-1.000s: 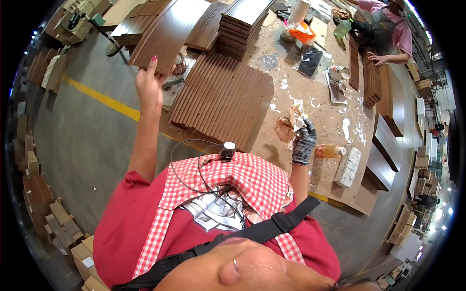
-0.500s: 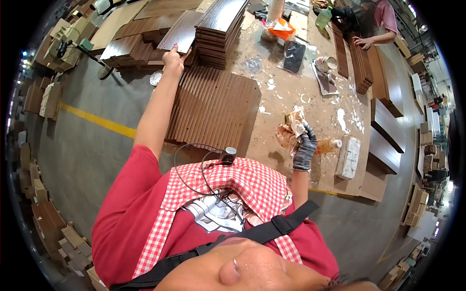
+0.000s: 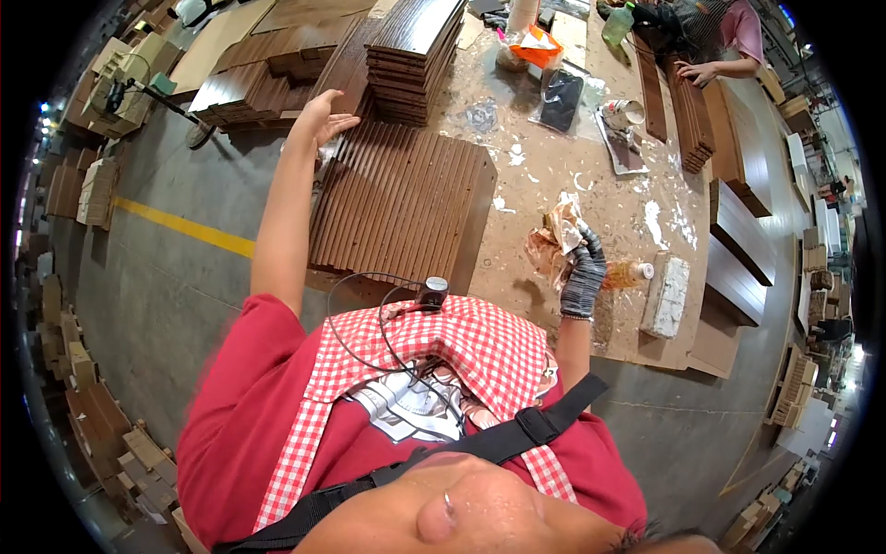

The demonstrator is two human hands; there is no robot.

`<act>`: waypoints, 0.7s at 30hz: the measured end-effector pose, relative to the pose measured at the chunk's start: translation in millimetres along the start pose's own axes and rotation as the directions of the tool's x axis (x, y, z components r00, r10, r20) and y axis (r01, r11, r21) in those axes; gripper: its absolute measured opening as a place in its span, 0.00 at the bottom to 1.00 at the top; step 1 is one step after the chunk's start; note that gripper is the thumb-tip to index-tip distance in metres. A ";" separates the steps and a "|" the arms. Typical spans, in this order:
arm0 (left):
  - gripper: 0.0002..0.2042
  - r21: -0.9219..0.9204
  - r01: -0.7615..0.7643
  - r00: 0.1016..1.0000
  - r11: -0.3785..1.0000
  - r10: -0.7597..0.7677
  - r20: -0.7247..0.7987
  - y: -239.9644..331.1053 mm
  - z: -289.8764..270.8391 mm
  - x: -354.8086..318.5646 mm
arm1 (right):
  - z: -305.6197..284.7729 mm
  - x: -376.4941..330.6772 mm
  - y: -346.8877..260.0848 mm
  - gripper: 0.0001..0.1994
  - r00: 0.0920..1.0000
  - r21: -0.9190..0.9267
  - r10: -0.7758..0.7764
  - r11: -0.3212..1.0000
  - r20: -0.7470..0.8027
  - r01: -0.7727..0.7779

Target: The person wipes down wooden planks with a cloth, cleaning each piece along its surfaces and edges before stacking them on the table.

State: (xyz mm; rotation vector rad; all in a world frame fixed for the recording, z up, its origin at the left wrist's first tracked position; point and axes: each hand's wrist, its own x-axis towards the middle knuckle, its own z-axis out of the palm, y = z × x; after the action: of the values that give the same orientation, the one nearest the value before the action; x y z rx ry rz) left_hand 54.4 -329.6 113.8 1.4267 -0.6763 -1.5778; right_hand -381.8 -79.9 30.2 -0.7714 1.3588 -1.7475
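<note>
My bare left hand [image 3: 325, 120] is open, its fingers stretched out and apart from each other. It hovers at the near end of a dark brown board [image 3: 345, 72], beside a tall stack of glossy brown boards [image 3: 406, 69]. Below it, a row of brown boards standing on edge [image 3: 397, 203] fills the left part of the worktable. My right hand [image 3: 583, 275], in a grey-striped glove, is closed on a crumpled, stained cloth [image 3: 556, 238] over the table. Right beside the glove lies a clear bottle with orange-yellow liquid [image 3: 629, 274].
A white-smeared block [image 3: 664, 297] lies near the right edge of the paint-spotted worktable [image 3: 517, 198]. Farther off are an open can [image 3: 623, 114], a dark pad in plastic [image 3: 558, 100] and an orange bag [image 3: 538, 48]. Across the table, a co-worker's hand [image 3: 699, 72] rests on stacked boards [image 3: 690, 115].
My left hand has let go of the glossy board's near end and drawn back slightly, its fingers now spread. That board now lies lower beside the tall stack. My right hand has barely moved.
</note>
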 end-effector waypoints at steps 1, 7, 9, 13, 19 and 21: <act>0.32 0.027 -0.027 0.998 0.999 0.029 -0.052 -2.8 -3.4 -2.0 | 1.0 -1.2 -1.1 0.13 1.000 -0.013 0.000 1.000 0.010 0.000; 0.35 -0.207 -0.242 0.963 0.948 0.208 -0.172 -10.7 -7.9 12.8 | 4.3 -1.5 1.8 0.12 0.998 -0.058 0.042 0.998 0.055 -0.039; 0.33 -0.303 -0.170 0.977 0.937 0.120 -0.177 -9.7 -1.7 18.6 | 7.6 -3.3 0.8 0.12 0.997 -0.054 0.036 0.998 0.067 -0.032; 0.31 -0.494 -0.077 0.992 0.866 0.019 -0.121 -13.4 -8.1 44.7 | 8.2 -3.5 2.3 0.12 0.997 -0.031 0.029 0.999 0.068 -0.027; 0.32 -0.479 -0.045 0.996 0.877 0.003 -0.089 1.6 -8.3 58.8 | -3.5 -2.6 9.7 0.12 1.000 -0.051 0.011 0.999 0.027 -0.010; 0.35 -0.483 -0.058 0.998 0.874 0.039 -0.049 6.3 -4.8 54.9 | -3.1 -3.1 7.8 0.12 1.000 -0.046 0.010 0.999 0.016 -0.010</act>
State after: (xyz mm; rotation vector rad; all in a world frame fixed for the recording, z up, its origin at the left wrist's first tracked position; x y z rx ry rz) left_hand 63.1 -379.7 91.4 1.0499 -0.2576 -1.5384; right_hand -381.1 -76.7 21.9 -0.8010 1.3944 -1.7040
